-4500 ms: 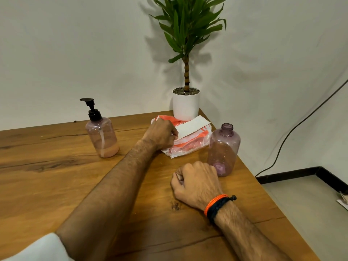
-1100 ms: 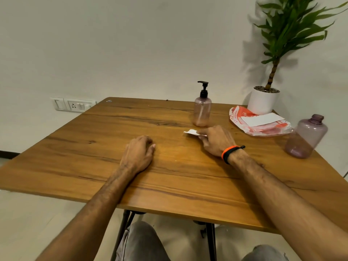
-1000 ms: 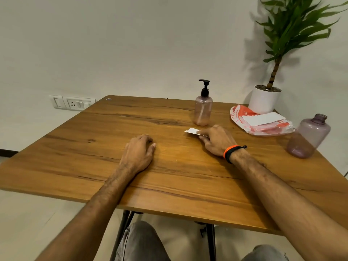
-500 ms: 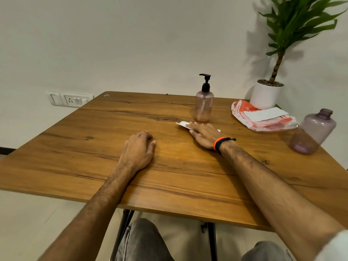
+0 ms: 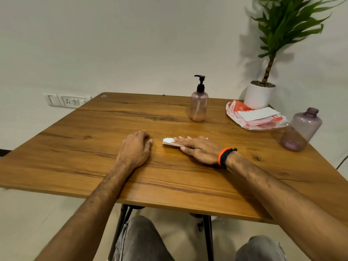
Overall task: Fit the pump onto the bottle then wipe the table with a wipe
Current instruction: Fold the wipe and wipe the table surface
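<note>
- A plain pale wall backs the brown wood-grain table [image 5: 79, 147], which holds everything here.
- The right hand [image 5: 199, 150] lies flat, fingers straight, pressing the folded white wipe [image 5: 168, 141] onto the wood.
- The wipe's long axis points toward nine o'clock, its free end just beside the left hand [image 5: 135, 149], which rests loosely curled and holds nothing.
- The pink translucent bottle with the black pump [image 5: 199, 102] fitted stands at twelve o'clock from the wipe, well apart.
- Judged from this, unwiped wood lies mostly at nine o'clock.

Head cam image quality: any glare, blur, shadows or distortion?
Head view: sharp, no motion blur on the right hand or wipe; soft sheen on the table beside it; plant casts a shadow on the wall; wide-angle stretch at the edges.
</note>
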Demonstrator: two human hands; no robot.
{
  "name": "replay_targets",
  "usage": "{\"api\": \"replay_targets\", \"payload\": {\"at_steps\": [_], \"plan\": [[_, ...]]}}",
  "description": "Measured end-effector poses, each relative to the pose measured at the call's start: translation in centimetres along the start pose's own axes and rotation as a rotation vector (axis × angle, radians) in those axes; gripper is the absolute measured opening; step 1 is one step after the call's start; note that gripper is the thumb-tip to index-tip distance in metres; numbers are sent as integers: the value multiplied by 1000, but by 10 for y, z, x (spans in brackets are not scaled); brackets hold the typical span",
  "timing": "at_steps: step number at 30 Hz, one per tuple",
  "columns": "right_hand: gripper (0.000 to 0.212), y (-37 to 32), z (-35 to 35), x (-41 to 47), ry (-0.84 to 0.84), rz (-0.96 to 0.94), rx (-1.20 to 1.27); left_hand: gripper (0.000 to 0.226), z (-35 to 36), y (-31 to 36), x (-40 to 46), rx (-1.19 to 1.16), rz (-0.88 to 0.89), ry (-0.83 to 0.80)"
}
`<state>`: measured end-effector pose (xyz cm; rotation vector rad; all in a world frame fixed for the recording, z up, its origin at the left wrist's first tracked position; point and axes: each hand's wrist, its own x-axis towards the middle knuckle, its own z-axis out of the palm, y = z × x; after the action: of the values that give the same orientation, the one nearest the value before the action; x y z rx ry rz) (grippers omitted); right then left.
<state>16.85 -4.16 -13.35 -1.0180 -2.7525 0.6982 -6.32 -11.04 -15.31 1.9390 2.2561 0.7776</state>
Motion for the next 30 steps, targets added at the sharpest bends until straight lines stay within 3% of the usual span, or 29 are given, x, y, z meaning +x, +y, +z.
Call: {"api": "replay_targets", "payload": {"at_steps": [4, 6, 12, 14, 17, 22, 30], "plan": [[37, -9, -6, -22, -54, -4, 109, 35, -2, 4, -3, -2, -5, -4], [32, -12, -13, -28, -55, 7, 294, 35, -2, 4, -4, -1, -4, -8], [25, -9, -49, -17, 291, -1, 757, 34, -2, 5, -4, -6, 16, 6], [29, -6, -56, -2, 408, 16, 556, 34, -1, 5, -4, -6, 22, 7], [33, 2, -51, 27, 542, 15, 50, 34, 1, 3, -3, -7, 27, 17], [38, 11, -30, 56, 454, -10, -321, 33, 4, 0, -1, -7, 33, 38], [39, 12, -15, 72, 129, 26, -260, 34, 7, -4, 3, 6, 35, 69]]}}
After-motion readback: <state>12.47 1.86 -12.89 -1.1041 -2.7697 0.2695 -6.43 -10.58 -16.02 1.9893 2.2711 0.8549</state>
